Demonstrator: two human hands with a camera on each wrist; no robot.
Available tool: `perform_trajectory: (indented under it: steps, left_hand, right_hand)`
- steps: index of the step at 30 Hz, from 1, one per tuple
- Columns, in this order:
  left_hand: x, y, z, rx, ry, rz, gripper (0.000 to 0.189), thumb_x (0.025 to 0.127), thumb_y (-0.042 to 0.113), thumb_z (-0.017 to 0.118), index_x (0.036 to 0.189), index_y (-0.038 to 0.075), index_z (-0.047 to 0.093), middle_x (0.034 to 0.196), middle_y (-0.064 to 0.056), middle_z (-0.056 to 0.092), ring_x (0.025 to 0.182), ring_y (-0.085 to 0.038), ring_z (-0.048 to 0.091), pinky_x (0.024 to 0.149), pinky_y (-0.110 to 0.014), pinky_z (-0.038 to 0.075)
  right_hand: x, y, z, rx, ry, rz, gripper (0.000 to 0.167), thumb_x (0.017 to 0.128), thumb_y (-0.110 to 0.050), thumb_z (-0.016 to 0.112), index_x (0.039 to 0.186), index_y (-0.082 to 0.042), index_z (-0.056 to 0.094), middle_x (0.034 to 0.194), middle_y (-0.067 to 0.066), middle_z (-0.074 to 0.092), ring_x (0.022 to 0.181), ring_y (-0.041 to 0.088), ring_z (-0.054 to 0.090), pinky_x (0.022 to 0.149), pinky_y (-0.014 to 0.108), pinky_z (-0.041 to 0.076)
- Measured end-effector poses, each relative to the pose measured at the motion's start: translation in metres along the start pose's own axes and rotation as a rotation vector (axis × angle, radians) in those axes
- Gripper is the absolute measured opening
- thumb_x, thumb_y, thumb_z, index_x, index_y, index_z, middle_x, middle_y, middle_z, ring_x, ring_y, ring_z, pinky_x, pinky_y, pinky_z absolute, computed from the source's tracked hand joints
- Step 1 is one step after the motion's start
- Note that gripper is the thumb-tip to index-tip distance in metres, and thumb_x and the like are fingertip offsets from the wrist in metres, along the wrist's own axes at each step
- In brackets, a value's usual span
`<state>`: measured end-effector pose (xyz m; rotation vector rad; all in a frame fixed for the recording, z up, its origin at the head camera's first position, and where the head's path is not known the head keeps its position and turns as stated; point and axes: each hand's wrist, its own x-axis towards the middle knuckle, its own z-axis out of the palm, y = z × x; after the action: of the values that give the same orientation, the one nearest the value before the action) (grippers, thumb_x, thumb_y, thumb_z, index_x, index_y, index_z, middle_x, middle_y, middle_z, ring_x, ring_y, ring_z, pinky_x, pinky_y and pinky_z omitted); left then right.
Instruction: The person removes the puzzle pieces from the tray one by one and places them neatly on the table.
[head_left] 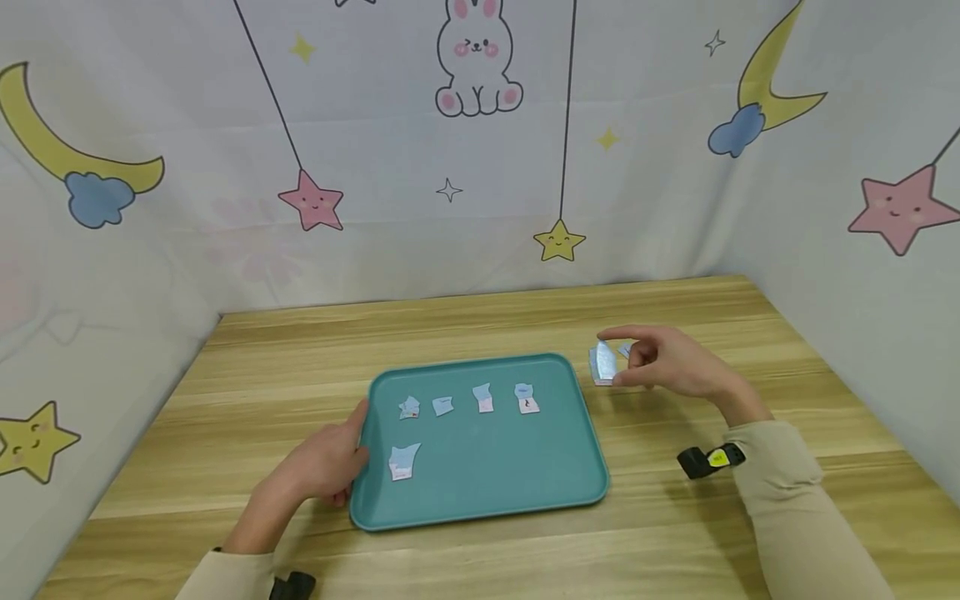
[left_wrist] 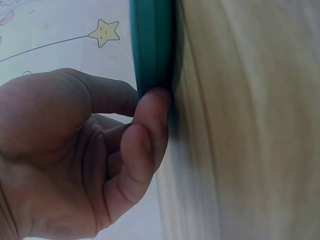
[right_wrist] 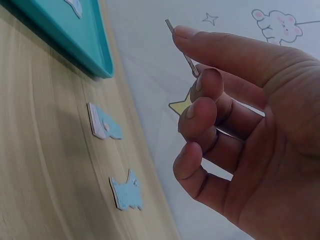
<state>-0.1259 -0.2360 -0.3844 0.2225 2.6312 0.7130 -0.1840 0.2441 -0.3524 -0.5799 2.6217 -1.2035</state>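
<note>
My left hand [head_left: 326, 461] grips the left edge of a teal tray [head_left: 495, 467]. In the left wrist view the fingers [left_wrist: 152, 112] curl against the tray's rim [left_wrist: 152, 45]. Beyond the tray's right side, my right hand [head_left: 671, 362] pinches a thin, pale blue puzzle piece [head_left: 606, 362] between thumb and fingers. That piece [right_wrist: 189, 59] shows nearly edge-on in the right wrist view, held above the table. Below it, two more pieces lie on the wood: one blue and pinkish [right_wrist: 104, 122], one blue with a notched edge [right_wrist: 126, 191].
Several small pieces lie apart on the tray: four-cornered or torn-looking shapes in an upper row, such as one piece [head_left: 527, 398] at right, and another piece [head_left: 403, 461] at lower left. A printed cloth [head_left: 390, 250] hangs behind the wooden table [head_left: 480, 567].
</note>
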Motion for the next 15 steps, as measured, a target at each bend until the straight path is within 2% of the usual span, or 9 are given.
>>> perform_trajectory:
  steps: [8,15]
  left_hand:
    - [0.000,0.000,0.000,0.001,0.000,-0.004,0.075,0.105,0.006,0.044,0.165,-0.010,0.004,0.063,-0.009,0.060,0.045,-0.018,0.058,0.049,-0.033,0.052]
    - [0.000,0.001,0.000,0.002,0.003,-0.005,0.074,0.105,0.006,0.045,0.165,-0.010,0.004,0.062,-0.009,0.060,0.045,-0.018,0.058,0.049,-0.033,0.052]
  right_hand:
    - [-0.006,0.007,-0.008,0.015,0.010,0.019,0.068,0.092,-0.014,0.081,0.153,-0.003,0.053,0.073,0.003,0.059,0.061,0.010,0.051,0.059,0.026,0.043]
    - [-0.011,0.013,-0.015,0.024,0.019,0.024,0.068,0.092,-0.015,0.081,0.153,-0.004,0.053,0.075,0.005,0.061,0.063,0.011,0.052,0.060,0.026,0.045]
